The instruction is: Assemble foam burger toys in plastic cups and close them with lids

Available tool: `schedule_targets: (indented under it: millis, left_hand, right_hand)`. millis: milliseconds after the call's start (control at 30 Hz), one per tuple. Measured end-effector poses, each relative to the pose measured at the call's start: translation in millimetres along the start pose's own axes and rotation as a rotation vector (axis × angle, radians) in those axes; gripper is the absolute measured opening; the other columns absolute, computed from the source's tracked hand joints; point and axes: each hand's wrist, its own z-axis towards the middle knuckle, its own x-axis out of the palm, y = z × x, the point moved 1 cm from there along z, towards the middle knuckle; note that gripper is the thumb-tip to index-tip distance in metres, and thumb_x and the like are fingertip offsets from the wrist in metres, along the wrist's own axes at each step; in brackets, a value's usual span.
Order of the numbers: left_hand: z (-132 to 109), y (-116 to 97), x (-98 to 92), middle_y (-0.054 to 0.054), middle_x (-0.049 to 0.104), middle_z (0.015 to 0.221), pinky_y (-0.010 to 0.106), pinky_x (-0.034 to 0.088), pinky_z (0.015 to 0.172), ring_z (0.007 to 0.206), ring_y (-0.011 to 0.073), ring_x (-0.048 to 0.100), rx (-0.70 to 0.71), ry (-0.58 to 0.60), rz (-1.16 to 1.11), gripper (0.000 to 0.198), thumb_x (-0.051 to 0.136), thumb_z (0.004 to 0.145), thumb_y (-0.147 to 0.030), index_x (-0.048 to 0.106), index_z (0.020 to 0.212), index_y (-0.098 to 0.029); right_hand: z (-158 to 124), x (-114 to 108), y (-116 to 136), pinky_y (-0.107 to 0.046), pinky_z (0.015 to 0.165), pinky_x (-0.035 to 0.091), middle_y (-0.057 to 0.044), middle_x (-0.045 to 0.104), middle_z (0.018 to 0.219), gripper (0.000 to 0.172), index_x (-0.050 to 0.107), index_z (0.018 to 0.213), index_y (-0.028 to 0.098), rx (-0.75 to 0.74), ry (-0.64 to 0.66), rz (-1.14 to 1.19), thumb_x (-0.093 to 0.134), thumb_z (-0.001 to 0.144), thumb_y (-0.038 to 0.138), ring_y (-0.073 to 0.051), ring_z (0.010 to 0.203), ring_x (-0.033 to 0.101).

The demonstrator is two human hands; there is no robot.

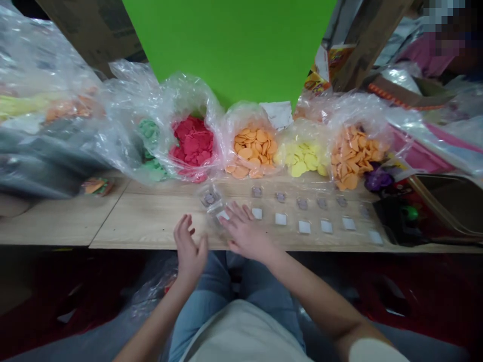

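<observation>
My right hand (247,232) lies palm down with its fingers stretched out. Its fingertips touch or hover over a small clear plastic case with a white square (223,216), partly hidden beneath them. Just left of it, above the table's front edge, my left hand (190,246) is held with thumb and fingers apart and nothing visible in it. Beyond both hands sits a clear case with a small greyish piece (209,197). To the right stretches a row of several similar cases, each with a greyish piece (280,196) at the back and a white square (280,219) in front.
Open plastic bags line the back: red pieces (194,141), orange discs (254,148), yellow pieces (305,157), more orange pieces (352,153), green pieces (151,146). Behind rises a green panel (234,50). A dark tray (449,206) stands right. A wrapped colourful item (97,186) lies left.
</observation>
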Motion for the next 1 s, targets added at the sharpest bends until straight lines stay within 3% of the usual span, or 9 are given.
schedule_targets:
  millis: [133,200,300,367,600,667,767,900,1000]
  left_hand:
    - [13,29,-32.3,0.017,0.053,0.115,0.037,0.048,0.084,0.098,0.0206,0.060,-0.723,0.148,-0.666,0.042,0.045,0.083,-0.039,0.040,0.118,-0.017]
    - [21,30,-40.5,0.016,0.059,0.108,0.035,0.048,0.083,0.096,0.0208,0.061,-0.883,0.285,-0.933,0.044,0.041,0.083,-0.049,0.047,0.110,-0.015]
    - [32,27,-47.8,0.014,0.064,0.099,0.036,0.049,0.079,0.095,0.0235,0.061,-0.892,0.456,-1.181,0.059,0.033,0.080,-0.062,0.056,0.103,-0.013]
    - [37,28,-51.0,0.013,0.066,0.092,0.034,0.050,0.077,0.090,0.0229,0.062,-0.904,0.492,-1.236,0.056,0.036,0.081,-0.059,0.059,0.098,-0.011]
    - [43,41,-69.3,0.007,0.066,0.077,0.030,0.051,0.062,0.065,0.0174,0.063,-0.979,0.455,-1.183,0.030,0.053,0.079,-0.039,0.061,0.089,-0.013]
    - [46,45,-76.1,0.007,0.066,0.082,0.033,0.052,0.065,0.069,0.0184,0.064,-0.976,0.394,-1.179,0.027,0.056,0.078,-0.037,0.059,0.091,-0.014]
    - [51,52,-83.4,0.009,0.064,0.096,0.037,0.052,0.070,0.081,0.0203,0.063,-0.972,0.304,-1.203,0.032,0.058,0.076,-0.039,0.055,0.098,-0.016]
    - [56,55,-81.3,0.010,0.062,0.100,0.040,0.052,0.074,0.086,0.0216,0.063,-0.991,0.317,-1.248,0.044,0.053,0.075,-0.052,0.054,0.101,-0.017]
    - [57,50,-71.3,0.009,0.063,0.097,0.036,0.052,0.073,0.084,0.0204,0.063,-0.995,0.373,-1.272,0.044,0.052,0.076,-0.053,0.054,0.101,-0.017]
  right_hand:
    - [42,44,30,-0.049,0.103,0.023,-0.011,0.056,0.118,0.024,0.056,0.106,0.016,-0.005,0.033,0.123,0.046,0.086,0.022,-0.022,0.117,0.044]
    - [52,58,48,-0.042,0.099,0.032,-0.008,0.061,0.111,0.019,0.057,0.100,0.017,0.102,-0.057,0.301,0.047,0.086,0.026,-0.019,0.107,0.052]
    - [56,64,78,-0.034,0.089,0.042,-0.006,0.064,0.103,0.016,0.059,0.090,0.020,0.233,-0.157,0.584,0.056,0.080,0.031,-0.018,0.099,0.057]
    - [58,62,91,-0.035,0.088,0.043,-0.006,0.063,0.105,0.017,0.059,0.083,0.020,0.288,-0.173,0.723,0.063,0.073,0.033,-0.020,0.100,0.057]
    - [67,53,84,-0.034,0.087,0.045,-0.006,0.063,0.108,0.016,0.059,0.090,0.019,0.284,0.061,1.214,0.054,0.079,0.030,-0.018,0.103,0.057]
    - [69,51,74,-0.034,0.086,0.047,-0.006,0.065,0.104,0.015,0.057,0.089,0.019,0.316,-0.035,1.162,0.051,0.081,0.030,-0.017,0.100,0.059]
    - [66,49,54,-0.037,0.093,0.040,-0.006,0.066,0.101,0.013,0.057,0.086,0.020,0.350,-0.228,0.721,0.047,0.084,0.028,-0.017,0.099,0.059]
    - [54,51,36,-0.047,0.103,0.024,-0.008,0.063,0.106,0.021,0.060,0.095,0.018,0.317,-0.098,0.100,0.042,0.085,0.021,-0.020,0.107,0.054]
    - [51,49,53,-0.049,0.105,0.019,-0.013,0.046,0.130,0.042,0.047,0.122,0.014,0.240,-0.038,0.016,0.047,0.082,0.029,-0.026,0.127,0.033]
